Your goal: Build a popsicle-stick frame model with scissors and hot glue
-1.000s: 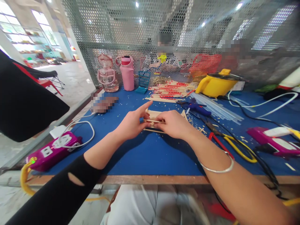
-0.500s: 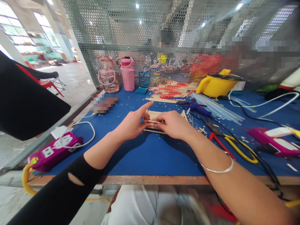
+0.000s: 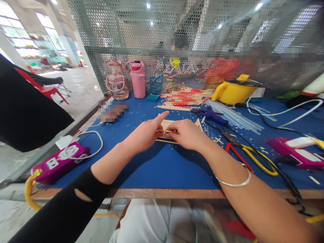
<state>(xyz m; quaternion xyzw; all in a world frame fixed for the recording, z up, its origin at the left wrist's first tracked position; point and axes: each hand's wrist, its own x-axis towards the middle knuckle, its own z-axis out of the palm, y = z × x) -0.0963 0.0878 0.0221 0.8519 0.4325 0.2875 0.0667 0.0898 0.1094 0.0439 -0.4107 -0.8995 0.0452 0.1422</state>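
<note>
At the middle of the blue tabletop lies a small structure of pale wooden sticks [image 3: 168,125], partly covered by my hands. A thin wooden stick [image 3: 164,131] runs between my fingertips near its front side. My left hand [image 3: 144,135] pinches the left end of this stick, index finger raised and pointing away. Closed on the right end is my right hand [image 3: 189,134], its fingertips pressed down at the structure. Whether the stick touches the structure beneath cannot be made out. A small peaked stick piece [image 3: 199,125] stands just beyond the right hand.
Behind lies a pile of red-marked chopsticks [image 3: 184,98]. To the right are a blue glue gun [image 3: 215,117], clear glue sticks [image 3: 235,116], pliers [image 3: 260,161] and a yellow pot [image 3: 235,91]. Pink bottles [image 3: 138,81] stand at the back; a purple power strip [image 3: 59,163] lies left.
My left hand has shifted very slightly, its raised finger now a little farther right. Both hands stay at the same stick, and the things on the table have not moved.
</note>
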